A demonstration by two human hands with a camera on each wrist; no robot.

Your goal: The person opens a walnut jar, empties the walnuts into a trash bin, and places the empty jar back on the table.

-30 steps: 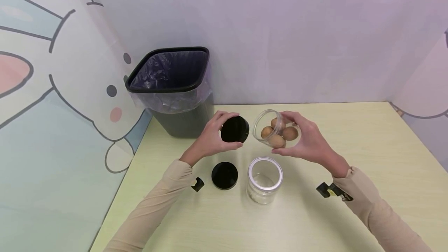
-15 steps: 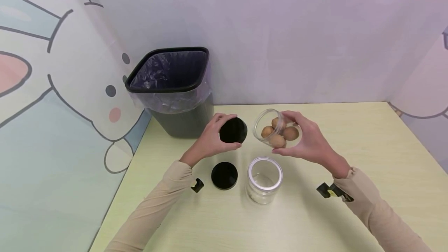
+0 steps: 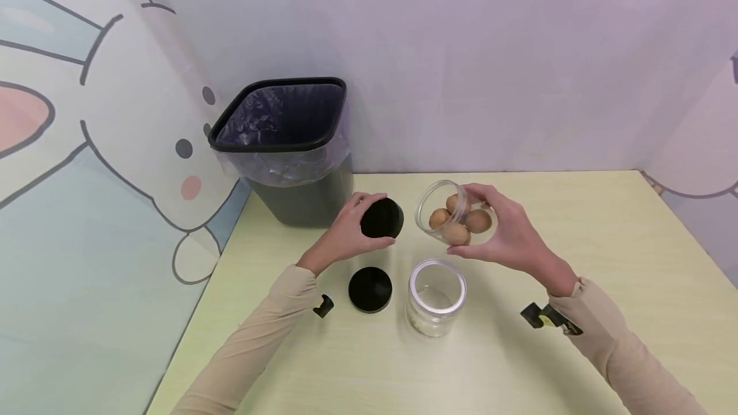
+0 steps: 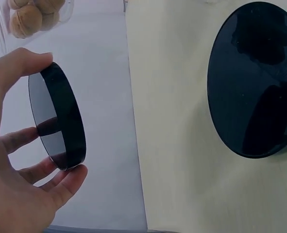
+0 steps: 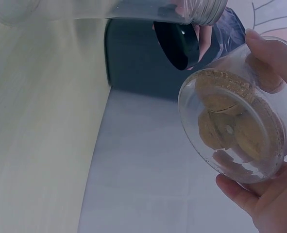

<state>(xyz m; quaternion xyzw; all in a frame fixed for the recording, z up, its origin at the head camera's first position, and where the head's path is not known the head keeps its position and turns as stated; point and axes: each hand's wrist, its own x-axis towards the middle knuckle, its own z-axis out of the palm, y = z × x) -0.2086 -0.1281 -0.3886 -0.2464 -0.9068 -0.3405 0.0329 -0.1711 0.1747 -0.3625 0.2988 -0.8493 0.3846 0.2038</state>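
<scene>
A round black lid (image 3: 382, 218) is gripped at its edge by my left hand (image 3: 348, 229), thumb on one side and fingers on the other. In the left wrist view the lid (image 4: 68, 116) stands on edge, off the table. My right hand (image 3: 510, 229) holds a clear jar (image 3: 419, 213) by its side, tilted with its uncovered mouth toward the lid. Several brown walnuts (image 3: 457, 234) lie inside it. A gap separates lid and jar. Below them on the table are a second black lid (image 3: 370, 289) and a second clear jar (image 3: 429, 325), upright with a silvery rim.
A grey bin (image 3: 300, 200) with a black rim and a plastic liner stands at the back left of the pale wooden table (image 3: 588, 261). A pale wall (image 3: 496, 69) rises behind, and a cartoon-printed panel (image 3: 127, 165) borders the left side.
My left hand has drifted slightly left and down with the black lid, widening the gap to the jar. My right hand and the jar of walnuts have stayed almost still.
</scene>
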